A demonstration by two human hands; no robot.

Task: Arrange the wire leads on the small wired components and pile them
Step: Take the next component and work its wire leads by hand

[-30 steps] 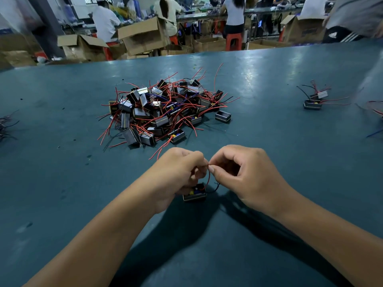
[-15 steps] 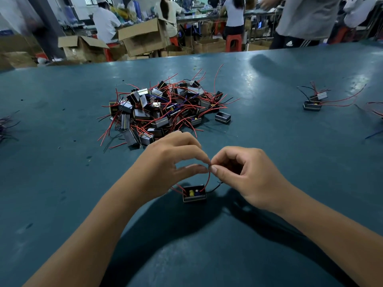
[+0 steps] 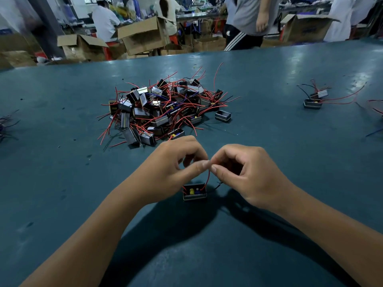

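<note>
A small black box-shaped component [image 3: 194, 192] with yellow and blue parts inside sits on the teal table [image 3: 62, 183] just under my hands. Its red wire lead [image 3: 207, 180] rises from the box to my fingertips. My left hand [image 3: 172, 164] and my right hand [image 3: 244, 172] meet above it, each pinching the lead between thumb and forefinger. A thin black lead [image 3: 217, 185] trails out to the right of the box. Behind my hands lies a large pile of the same components [image 3: 163, 108] with tangled red wires.
A lone black case [image 3: 223, 116] lies at the pile's right edge. A small group of wired components [image 3: 315, 99] lies at the far right, and loose wires [image 3: 6, 125] at the left edge. A person [image 3: 248, 21] stands beyond the table, among cardboard boxes [image 3: 143, 34].
My left hand has lifted and uncurled off the component, exposing the box. Both hands rose slightly with the red lead pinched between them. A person has walked in behind the table.
</note>
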